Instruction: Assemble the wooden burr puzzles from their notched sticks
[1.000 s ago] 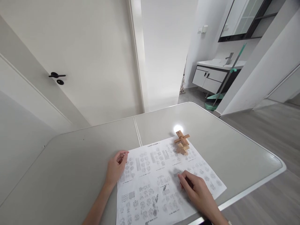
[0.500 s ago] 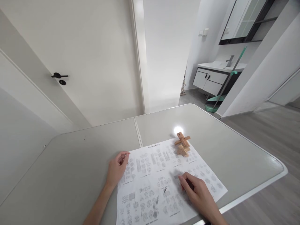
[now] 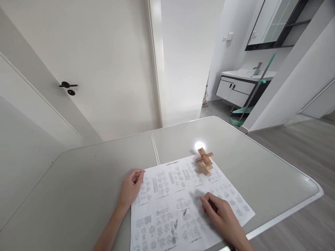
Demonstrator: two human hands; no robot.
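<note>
A large white sheet of paper [image 3: 170,205], printed with rows of small grey diagrams, lies flat on the table. At its upper left corner rests my left hand [image 3: 132,184], fingers curled and thumb drawn in, touching the paper's edge; nothing shows in it. My right hand [image 3: 218,211] lies over the right half of the sheet, loosely closed, thumb against the bent forefinger, with no object visible. Beyond it, on the paper's upper right part, stands a small puzzle of interlocking wooden pieces [image 3: 204,161], bars crossing each other. Neither hand touches the puzzle.
The grey-white table [image 3: 78,188] has a pale raised rim and a seam [image 3: 155,148] across it. Behind stands a white door with a black handle [image 3: 68,84]. At the right back are a washbasin cabinet [image 3: 232,90] and a green dustpan [image 3: 237,121].
The whole view has shifted very slightly. Both hands, the paper and the wooden puzzle keep their places.
</note>
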